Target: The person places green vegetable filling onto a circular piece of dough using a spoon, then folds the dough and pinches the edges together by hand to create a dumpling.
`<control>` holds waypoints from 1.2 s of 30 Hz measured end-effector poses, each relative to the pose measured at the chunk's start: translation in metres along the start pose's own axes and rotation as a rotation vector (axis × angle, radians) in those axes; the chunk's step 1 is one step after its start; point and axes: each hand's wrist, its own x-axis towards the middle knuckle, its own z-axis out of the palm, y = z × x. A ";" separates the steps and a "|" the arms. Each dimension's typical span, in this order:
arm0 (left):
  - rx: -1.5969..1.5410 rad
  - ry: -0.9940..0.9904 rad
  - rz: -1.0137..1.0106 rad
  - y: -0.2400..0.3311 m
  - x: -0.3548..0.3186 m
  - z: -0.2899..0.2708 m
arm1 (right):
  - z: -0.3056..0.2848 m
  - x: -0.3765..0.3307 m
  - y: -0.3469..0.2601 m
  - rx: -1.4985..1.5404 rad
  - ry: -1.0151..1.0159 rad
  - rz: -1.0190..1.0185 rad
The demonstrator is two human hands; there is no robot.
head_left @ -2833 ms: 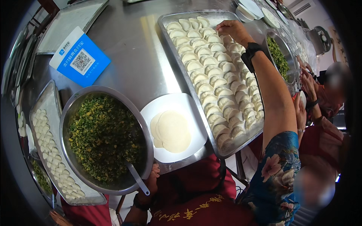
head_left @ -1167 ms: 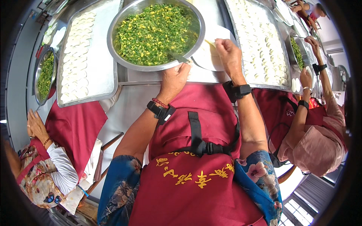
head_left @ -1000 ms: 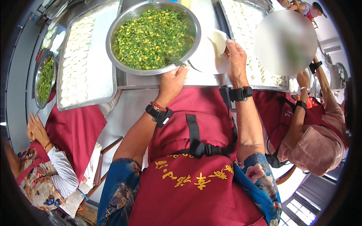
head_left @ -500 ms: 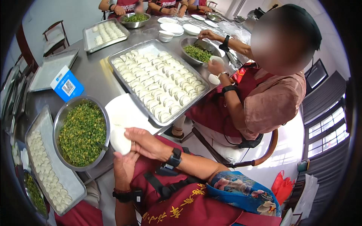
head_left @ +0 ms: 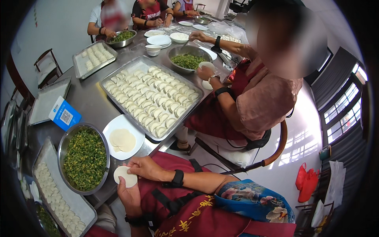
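Note:
A round white dumpling wrapper (head_left: 123,177) is held just in front of my apron. My left hand (head_left: 129,197) supports it from below, with the thumb on its face. My right hand (head_left: 147,168) pinches its upper right edge. Right beyond my hands, a white plate (head_left: 138,128) carries a few more flat wrappers (head_left: 122,140). To the left of them stands a steel bowl (head_left: 106,173) of chopped green and yellow filling (head_left: 85,158). A large metal tray (head_left: 106,90) beyond the plate bears rows of folded dumplings (head_left: 150,102).
Another tray (head_left: 51,158) with dumplings lies at the near left, and a blue card stand (head_left: 65,114) behind the bowl. On my right a seated co-worker (head_left: 256,98) holds a wrapper near another filling bowl (head_left: 187,61). More people work at the far end.
My hands and the wrapper have come away from the plate's near edge, uncovering the wrappers on it. The wrapper now faces up more flatly. The whole view has also shifted.

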 end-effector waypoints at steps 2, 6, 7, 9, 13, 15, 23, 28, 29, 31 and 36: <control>-0.020 0.017 0.004 -0.001 -0.004 0.001 | -0.002 -0.001 0.012 -0.118 0.011 -0.077; -0.055 0.051 -0.007 0.003 -0.011 -0.004 | -0.002 -0.006 0.004 -0.346 0.034 -0.111; -0.061 0.059 -0.025 0.002 -0.010 -0.009 | -0.003 -0.006 0.008 -0.404 0.046 -0.156; -0.078 0.074 -0.055 0.002 -0.012 -0.011 | -0.004 -0.007 0.008 -0.512 0.058 -0.200; -0.118 0.108 -0.089 0.003 -0.018 -0.011 | -0.006 -0.012 -0.001 -0.677 0.061 -0.222; -0.136 0.120 -0.098 0.005 -0.019 -0.011 | -0.006 -0.013 -0.004 -0.704 0.069 -0.241; -0.025 0.078 -0.103 0.003 -0.026 -0.019 | 0.001 -0.015 -0.001 -0.664 0.098 -0.354; 0.009 0.070 -0.105 0.008 -0.033 -0.014 | 0.007 -0.018 -0.004 -0.678 0.030 -0.355; 0.014 0.064 -0.097 0.009 -0.034 -0.012 | 0.009 -0.018 -0.003 -0.674 0.021 -0.360; 0.013 0.091 -0.083 0.013 -0.042 -0.004 | 0.013 -0.019 -0.002 -0.617 0.012 -0.394; 0.045 0.163 -0.005 0.028 -0.056 -0.015 | 0.024 -0.016 -0.004 -0.557 -0.108 -0.426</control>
